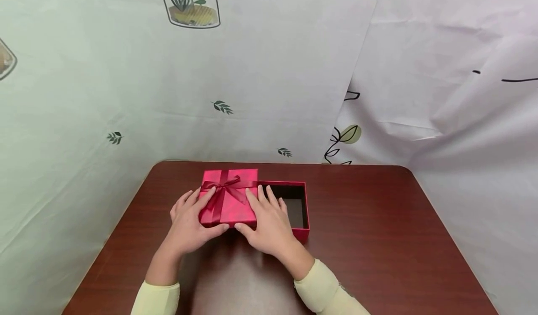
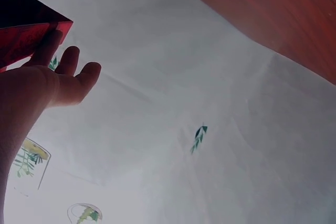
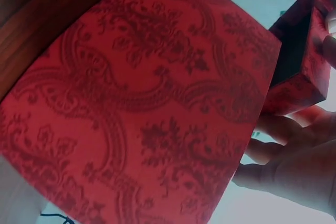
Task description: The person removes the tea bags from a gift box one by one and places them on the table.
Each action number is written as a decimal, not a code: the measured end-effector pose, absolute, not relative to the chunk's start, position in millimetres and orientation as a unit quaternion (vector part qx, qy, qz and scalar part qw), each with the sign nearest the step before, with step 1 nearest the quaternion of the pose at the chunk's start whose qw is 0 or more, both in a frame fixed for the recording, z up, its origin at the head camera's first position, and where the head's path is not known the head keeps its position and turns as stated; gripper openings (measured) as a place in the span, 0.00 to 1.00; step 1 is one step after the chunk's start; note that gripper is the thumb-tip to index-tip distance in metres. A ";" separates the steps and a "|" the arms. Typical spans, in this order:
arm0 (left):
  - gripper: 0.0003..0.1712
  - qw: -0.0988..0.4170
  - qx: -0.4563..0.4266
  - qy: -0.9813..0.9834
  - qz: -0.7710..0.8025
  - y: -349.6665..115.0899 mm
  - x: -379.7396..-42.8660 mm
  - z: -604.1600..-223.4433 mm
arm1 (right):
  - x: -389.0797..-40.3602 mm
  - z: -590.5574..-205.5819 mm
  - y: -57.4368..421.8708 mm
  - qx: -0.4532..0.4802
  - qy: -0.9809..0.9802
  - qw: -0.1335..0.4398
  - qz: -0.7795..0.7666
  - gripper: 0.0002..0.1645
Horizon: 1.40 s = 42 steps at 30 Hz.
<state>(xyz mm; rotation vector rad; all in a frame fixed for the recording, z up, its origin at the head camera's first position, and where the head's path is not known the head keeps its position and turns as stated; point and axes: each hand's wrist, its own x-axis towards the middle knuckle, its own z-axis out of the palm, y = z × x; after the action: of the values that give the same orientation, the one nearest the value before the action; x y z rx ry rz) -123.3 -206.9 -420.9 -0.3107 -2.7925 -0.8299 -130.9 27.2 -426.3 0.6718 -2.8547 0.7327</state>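
A red gift box lid (image 1: 233, 212) with a dark red ribbon bow (image 1: 227, 185) is gripped from both sides, its underside hollow in the right wrist view. My left hand (image 1: 189, 224) holds its left side, thumb at the front edge and index finger on top. My right hand (image 1: 271, 226) holds the right side, thumb along the front, the other fingers spread over the box opening. The open box base (image 1: 301, 234), dark inside, sits behind and to the right, partly hidden by lid and hand. Its patterned red wall (image 3: 131, 103) fills much of the right wrist view.
The box base stands on a dark reddish-brown wooden table (image 1: 370, 221) with rounded far corners. A pale fabric backdrop (image 1: 269, 72) printed with leaves and jars hangs behind the table and along its sides.
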 end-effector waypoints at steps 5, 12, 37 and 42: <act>0.61 0.099 -0.096 -0.948 -0.287 -214.4 -121.5 -422.3 | -130.7 -427.8 18.2 0.222 -0.944 0.056 0.237 0.54; 0.60 0.100 -0.086 -0.948 -0.290 -226.0 -118.6 -423.9 | -131.4 -431.4 6.9 0.231 -0.942 0.046 0.239 0.55; 0.61 0.081 -0.066 -0.952 -0.286 -254.5 -120.0 -431.6 | -133.3 -439.2 -25.6 0.235 -0.935 0.008 0.265 0.56; 0.62 0.069 -0.061 -0.953 -0.288 -258.9 -120.4 -434.7 | -131.7 -441.2 -32.5 0.231 -0.941 0.004 0.246 0.56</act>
<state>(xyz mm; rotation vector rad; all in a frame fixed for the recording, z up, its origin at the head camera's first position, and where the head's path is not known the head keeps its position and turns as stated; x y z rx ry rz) -120.4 -258.9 -434.7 -0.1831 -2.8696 -0.8662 -131.7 -32.5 -441.2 0.7238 -2.9493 0.7714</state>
